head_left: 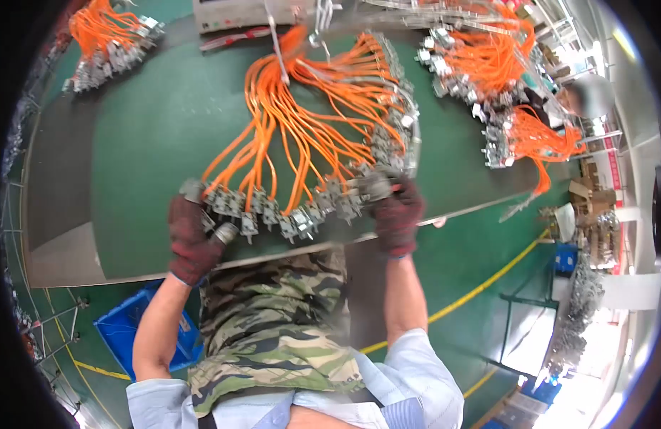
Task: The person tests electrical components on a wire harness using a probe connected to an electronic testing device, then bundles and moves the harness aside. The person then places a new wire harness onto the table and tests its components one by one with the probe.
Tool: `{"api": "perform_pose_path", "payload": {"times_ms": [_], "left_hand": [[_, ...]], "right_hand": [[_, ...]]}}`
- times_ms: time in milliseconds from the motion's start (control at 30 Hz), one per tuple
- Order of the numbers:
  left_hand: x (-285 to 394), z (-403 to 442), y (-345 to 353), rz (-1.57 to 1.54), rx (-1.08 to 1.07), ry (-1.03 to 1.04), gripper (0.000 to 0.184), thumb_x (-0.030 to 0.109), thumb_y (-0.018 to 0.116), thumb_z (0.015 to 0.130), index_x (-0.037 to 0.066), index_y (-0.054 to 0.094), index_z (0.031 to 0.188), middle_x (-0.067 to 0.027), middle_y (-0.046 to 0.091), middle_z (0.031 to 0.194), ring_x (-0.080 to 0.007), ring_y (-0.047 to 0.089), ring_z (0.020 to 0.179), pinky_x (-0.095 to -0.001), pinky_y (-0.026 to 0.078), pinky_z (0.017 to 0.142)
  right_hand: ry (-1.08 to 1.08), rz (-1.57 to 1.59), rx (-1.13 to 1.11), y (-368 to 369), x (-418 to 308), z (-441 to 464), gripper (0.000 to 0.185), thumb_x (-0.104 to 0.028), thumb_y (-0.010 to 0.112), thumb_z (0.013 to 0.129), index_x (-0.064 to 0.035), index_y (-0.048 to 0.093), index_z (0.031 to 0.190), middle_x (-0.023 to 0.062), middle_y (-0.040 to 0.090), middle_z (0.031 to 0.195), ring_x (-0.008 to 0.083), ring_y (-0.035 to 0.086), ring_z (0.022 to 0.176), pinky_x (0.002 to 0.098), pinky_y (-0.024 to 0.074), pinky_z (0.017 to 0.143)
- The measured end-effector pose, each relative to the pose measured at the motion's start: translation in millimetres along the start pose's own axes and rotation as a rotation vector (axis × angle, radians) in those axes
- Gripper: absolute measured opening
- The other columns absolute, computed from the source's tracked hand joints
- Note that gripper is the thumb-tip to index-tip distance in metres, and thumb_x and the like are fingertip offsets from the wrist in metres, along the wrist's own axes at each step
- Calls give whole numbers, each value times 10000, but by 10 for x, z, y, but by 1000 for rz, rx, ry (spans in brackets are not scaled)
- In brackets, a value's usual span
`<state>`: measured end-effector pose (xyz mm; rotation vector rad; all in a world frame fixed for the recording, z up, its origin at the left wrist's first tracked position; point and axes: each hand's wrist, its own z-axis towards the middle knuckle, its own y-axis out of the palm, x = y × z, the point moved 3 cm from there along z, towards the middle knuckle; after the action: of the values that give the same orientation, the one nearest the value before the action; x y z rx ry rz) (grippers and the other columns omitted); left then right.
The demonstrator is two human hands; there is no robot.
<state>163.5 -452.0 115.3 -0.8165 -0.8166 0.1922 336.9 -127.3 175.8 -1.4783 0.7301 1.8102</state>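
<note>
A bundle of orange cables [273, 107] fans out across the green table, tied near its top with a pale strap. Grey metal connectors [302, 218] on the cable ends form a curved row toward me. At the left end of that row is my left hand [191, 239], in a dark red glove with grey fingertips; its thumb and fingers are spread apart beside the outermost connectors. My right hand [398, 218], gloved alike, has its fingers bent in on connectors at the row's right side. Its fingertips are somewhat blurred against the grey metal.
More orange cable bundles lie at the table's upper left [105, 43] and along its right side [480, 61]. A grey box [230, 16] stands at the far edge. Below the table's left front sits a blue crate [123, 329]. Another person is partly visible at the right.
</note>
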Motion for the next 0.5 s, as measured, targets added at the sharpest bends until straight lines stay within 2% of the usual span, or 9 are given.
{"api": "perform_pose_path", "payload": {"times_ms": [67,133,233,267,300,400,433,467,500], "left_hand": [[14,0,14,-7,38,27,918,299,902,721,-14,484,1476,-288,564,1397,-495,540,1278,-588,437,1092],[67,28,-28,27,65,51,924,328,909,712,-10,493,1464,-285,559,1399,-495,538,1282,-588,437,1092],[52,2,-18,43,39,12,974,384,913,698,-4,481,1479,-281,536,1435,-495,523,1306,-592,421,1115],[130,23,-74,112,51,21,981,407,911,699,-2,482,1481,-280,529,1446,-493,519,1314,-597,419,1119],[180,38,-99,138,67,24,962,375,915,695,-4,489,1470,-278,545,1435,-486,538,1300,-592,433,1110],[216,29,-96,156,66,33,958,353,927,696,-16,486,1463,-280,559,1421,-483,550,1293,-588,449,1096],[258,29,-94,160,68,39,954,348,926,704,-22,480,1462,-283,557,1416,-490,548,1290,-589,450,1095],[288,30,-99,152,54,61,937,331,916,734,-35,463,1468,-297,551,1409,-507,543,1283,-592,448,1094],[272,17,-62,129,62,58,936,329,911,744,-40,456,1475,-304,548,1408,-516,542,1275,-592,448,1091]], "right_hand": [[-92,-211,59,-342,-59,498,233,-163,751,993,-33,762,1186,25,748,924,107,671,793,272,556,701],[-192,1,32,-174,-679,849,176,-105,696,1004,-79,757,1167,28,734,945,111,662,786,279,542,681],[-448,-44,26,68,-1423,847,217,-89,695,996,-1,733,1192,15,680,874,96,569,689,247,430,606],[-606,-122,-17,104,-1612,700,225,-58,682,988,25,722,1192,68,710,947,121,609,714,261,505,607],[-804,-230,-56,320,-1882,385,205,-24,687,964,50,705,1154,142,719,997,182,679,791,314,625,670],[-929,-276,-232,589,-2058,-115,222,-25,855,783,-69,779,987,132,776,967,223,725,821,330,565,700],[-994,-389,-205,525,-1900,-92,284,-47,873,759,-73,784,1027,137,780,1021,208,715,822,312,547,702],[-720,-357,-253,447,-1698,-100,277,-16,843,800,-49,771,1066,97,756,1002,174,675,815,310,560,755],[-606,-300,-223,348,-1397,-76,279,3,819,834,-26,760,1105,53,720,969,135,638,818,292,556,784]]}}
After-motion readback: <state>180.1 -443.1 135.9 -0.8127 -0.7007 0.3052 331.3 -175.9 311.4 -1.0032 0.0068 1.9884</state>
